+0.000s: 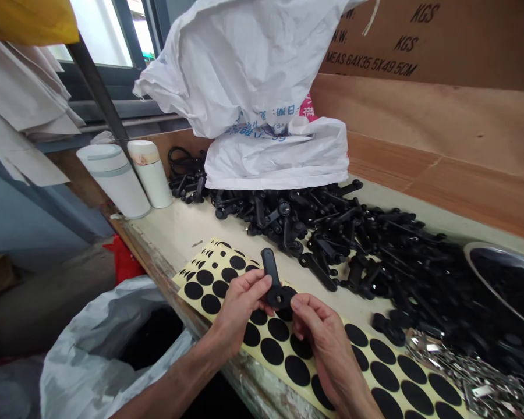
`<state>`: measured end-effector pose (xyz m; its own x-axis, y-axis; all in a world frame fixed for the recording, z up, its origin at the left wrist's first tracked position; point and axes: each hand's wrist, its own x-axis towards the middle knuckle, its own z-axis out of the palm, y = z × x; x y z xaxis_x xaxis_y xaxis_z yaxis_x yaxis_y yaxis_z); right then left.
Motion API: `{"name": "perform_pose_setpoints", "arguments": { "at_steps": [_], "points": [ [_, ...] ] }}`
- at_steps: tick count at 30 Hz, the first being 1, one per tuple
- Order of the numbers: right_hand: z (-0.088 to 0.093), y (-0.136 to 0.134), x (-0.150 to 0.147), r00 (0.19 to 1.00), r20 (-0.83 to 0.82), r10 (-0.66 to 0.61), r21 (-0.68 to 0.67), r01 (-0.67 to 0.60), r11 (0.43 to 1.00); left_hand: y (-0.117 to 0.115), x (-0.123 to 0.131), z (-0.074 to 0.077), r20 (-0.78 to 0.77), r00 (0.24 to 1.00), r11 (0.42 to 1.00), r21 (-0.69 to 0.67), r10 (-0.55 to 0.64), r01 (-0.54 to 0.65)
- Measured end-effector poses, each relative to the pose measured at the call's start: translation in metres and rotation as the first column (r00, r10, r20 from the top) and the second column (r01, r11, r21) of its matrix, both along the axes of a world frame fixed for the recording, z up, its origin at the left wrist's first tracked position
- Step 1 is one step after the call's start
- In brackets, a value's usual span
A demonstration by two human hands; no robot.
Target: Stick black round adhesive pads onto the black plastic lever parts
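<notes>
My left hand (244,299) is closed on a black plastic crank-shaped part (269,270), thumb on top, its narrow arm pointing up and away. The round end of that part faces up and shows a small metallic square in its middle. Beside this round end, my right hand (323,331) has thumb and index finger pinched together; whatever sits between the tips is hidden. Both hands hover over pale yellow sheets (279,352) bearing rows of round black stickers (297,370). The sheets lie along the front edge of the table.
A heap of similar black parts (332,233) spreads behind the hands, under a white woven sack (275,151). Small metal pieces (475,372) and a metal-rimmed bowl (471,250) are at right. Two white bottles (117,183) stand left. A white bag (87,343) hangs open below the edge.
</notes>
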<state>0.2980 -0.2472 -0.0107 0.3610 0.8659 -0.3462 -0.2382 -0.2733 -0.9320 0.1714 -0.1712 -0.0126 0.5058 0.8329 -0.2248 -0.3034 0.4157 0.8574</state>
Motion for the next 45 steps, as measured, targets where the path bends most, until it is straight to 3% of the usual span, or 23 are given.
{"name": "perform_pose_setpoints", "arguments": {
  "at_steps": [24, 31, 45],
  "points": [
    [-0.0030, 0.0018, -0.0035, 0.986, 0.161, -0.037, -0.006, 0.039, 0.999, 0.0011, -0.0029, -0.0017, 0.011, 1.000, 1.000, -0.017, -0.014, 0.014],
    [-0.0026, 0.0018, -0.0041, 0.995, 0.074, -0.068, -0.013, 0.069, 0.998, 0.0022, -0.0047, -0.0021, 0.023, 0.998, 0.998, 0.001, -0.056, 0.056],
    [-0.0043, 0.0008, -0.0058, 0.998, -0.036, -0.060, 0.038, 0.061, 0.997, 0.0020, -0.0007, -0.0019, 0.004, 1.000, 1.000, -0.002, -0.014, 0.014]
  ]
}}
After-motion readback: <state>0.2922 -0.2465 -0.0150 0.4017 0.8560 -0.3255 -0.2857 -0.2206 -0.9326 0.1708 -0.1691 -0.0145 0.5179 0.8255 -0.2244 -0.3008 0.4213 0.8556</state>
